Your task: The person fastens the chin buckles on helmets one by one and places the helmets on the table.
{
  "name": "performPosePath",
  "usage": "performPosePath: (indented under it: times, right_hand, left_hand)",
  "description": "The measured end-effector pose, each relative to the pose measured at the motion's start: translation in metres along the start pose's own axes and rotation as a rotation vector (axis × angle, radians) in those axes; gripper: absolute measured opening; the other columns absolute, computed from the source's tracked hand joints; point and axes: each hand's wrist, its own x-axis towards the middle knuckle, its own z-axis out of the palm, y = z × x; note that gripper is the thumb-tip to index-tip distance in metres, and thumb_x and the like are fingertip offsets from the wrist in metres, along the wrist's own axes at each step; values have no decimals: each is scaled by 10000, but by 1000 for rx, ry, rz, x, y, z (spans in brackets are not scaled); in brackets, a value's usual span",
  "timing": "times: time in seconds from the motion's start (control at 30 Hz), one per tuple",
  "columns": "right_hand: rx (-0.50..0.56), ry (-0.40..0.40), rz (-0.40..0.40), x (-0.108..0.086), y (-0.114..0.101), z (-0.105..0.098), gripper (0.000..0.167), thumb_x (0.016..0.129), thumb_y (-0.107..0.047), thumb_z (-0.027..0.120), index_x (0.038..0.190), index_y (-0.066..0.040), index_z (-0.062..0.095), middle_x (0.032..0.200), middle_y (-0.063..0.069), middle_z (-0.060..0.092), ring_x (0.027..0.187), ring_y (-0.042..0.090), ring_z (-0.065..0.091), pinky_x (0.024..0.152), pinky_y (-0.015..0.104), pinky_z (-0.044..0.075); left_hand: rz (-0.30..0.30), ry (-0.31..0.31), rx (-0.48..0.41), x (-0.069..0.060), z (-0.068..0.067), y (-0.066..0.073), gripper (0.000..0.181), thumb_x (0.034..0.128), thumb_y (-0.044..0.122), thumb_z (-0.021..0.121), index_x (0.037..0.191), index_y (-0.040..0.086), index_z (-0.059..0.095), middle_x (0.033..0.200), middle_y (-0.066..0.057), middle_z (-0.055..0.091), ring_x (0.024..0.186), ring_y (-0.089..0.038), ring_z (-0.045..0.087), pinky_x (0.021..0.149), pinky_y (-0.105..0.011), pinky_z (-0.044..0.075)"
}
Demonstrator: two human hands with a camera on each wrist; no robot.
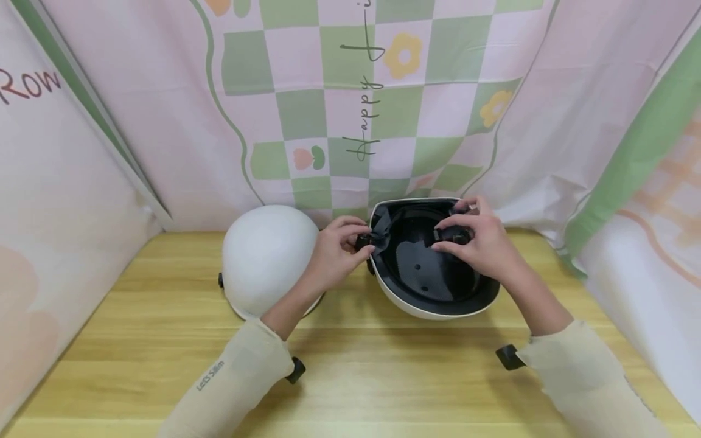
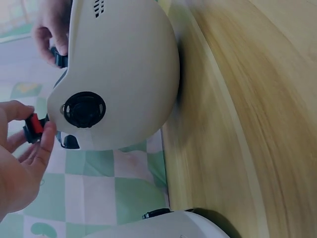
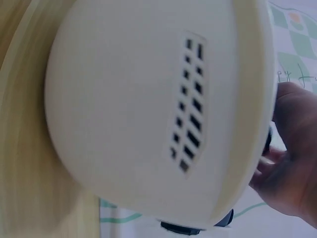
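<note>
An upturned white helmet with a black lining rests on the wooden table. At its left rim my left hand pinches a black buckle half with a red part between thumb and fingers. A black strap runs from there into the helmet. Over the right side of the opening, my right hand grips another black buckle piece with thumb and fingertips. The two pieces are apart. In the right wrist view the helmet's shell hides most of what the right fingers hold.
A second white helmet stands dome up on the table, left of the upturned one and close to my left forearm. Behind both hangs a checkered green and pink curtain. Pale cloth walls flank the table on either side.
</note>
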Motion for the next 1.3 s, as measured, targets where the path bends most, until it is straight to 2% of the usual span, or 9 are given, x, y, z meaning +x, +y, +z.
performPosePath:
  times: [0.07,0.13,0.2,0.3,0.47,0.7,0.9,1.13,1.3]
  right_hand:
    - [9,19,-26,-1,3,0,264,729,-62,945,947,-45,796,1375,264,500,1113,430,543,931,569,431]
    - [14,16,-45,-1,5,0,273,721,-56,947,941,-50,785,1389,227,565,1204,445,533,1010,618,402]
    - [20,-4,-48,-2,6,0,278,737,-58,937,962,-54,774,1286,178,667,1207,407,575,1025,557,425]
    - [29,-31,1,-5,5,1,279,780,-92,918,1010,-67,761,1097,115,745,1104,325,657,963,330,477]
    - [55,-29,75,-8,7,2,287,822,-120,894,1057,-45,748,1007,124,750,982,300,678,875,172,423]
    - [117,-39,144,-8,6,3,258,867,-136,859,1073,-37,741,1031,129,743,957,155,653,867,108,414]
    - [181,-36,109,-11,11,11,245,852,-76,858,1064,-25,745,1021,129,743,907,-27,618,842,78,426]
    - [270,-29,88,-13,10,27,240,854,-24,840,1069,-3,734,1032,140,742,921,-45,627,838,84,448]
    - [283,-31,72,-14,7,35,246,847,-25,847,1068,-16,741,1033,116,743,936,-20,629,856,95,448]
  left_hand:
    - [35,13,-26,0,1,0,262,909,15,785,1162,-42,750,1237,-156,677,795,-225,654,707,-244,550]
    - [69,24,-50,1,2,1,250,920,33,780,1163,-24,756,1210,-138,710,777,-215,636,700,-243,536]
    - [99,33,-75,2,4,1,233,929,42,774,1153,-19,761,1177,-133,731,774,-205,630,704,-249,535]
    - [122,32,-127,6,8,3,204,938,49,765,1127,-30,764,1145,-140,735,774,-183,651,716,-259,558]
    - [80,-25,-253,13,14,9,197,927,30,770,1108,-48,763,1129,-154,713,743,-150,660,672,-257,559]
    - [42,-34,-224,20,23,14,342,855,-9,831,1180,-34,731,1109,-176,733,748,-89,593,701,-206,527]
    - [23,-21,-271,22,29,15,279,882,-66,773,1150,-61,699,1162,-203,721,766,-64,599,697,-185,516]
    - [29,1,-281,22,33,14,273,868,-116,718,1140,-91,723,1175,-208,633,821,-67,611,704,-171,517]
    - [58,40,-265,23,34,15,295,885,-106,719,1179,-88,710,1069,-224,689,851,-184,653,769,-252,573]
